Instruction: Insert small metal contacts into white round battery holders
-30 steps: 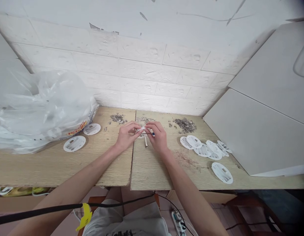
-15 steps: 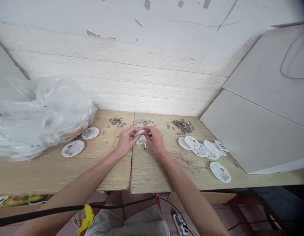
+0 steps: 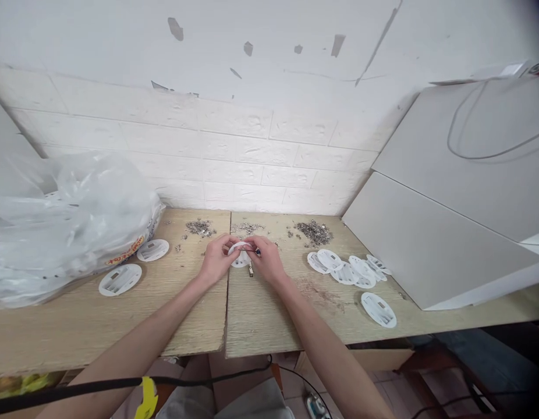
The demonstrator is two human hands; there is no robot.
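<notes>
At the middle of the wooden table, over the seam between two boards, my left hand grips the left edge of a white round plastic disc. My right hand is closed at the disc's right side, holding a thin tool with a dark blue end. The tool's tip, by the disc, is too small to make out. A small metal-coloured piece lies just below the disc. Behind my hands are piles of small metal parts, one in the middle and one at the left.
A larger metal-parts pile lies at the right rear. Several white discs are at the right, two more at the left by a big plastic bag. Grey-white panels flank the right; a black cable crosses below the table edge.
The camera view has shifted, so the table sits lower and further left. The disc now appears lower between my hands, lying flatter; both hands keep their grip.
</notes>
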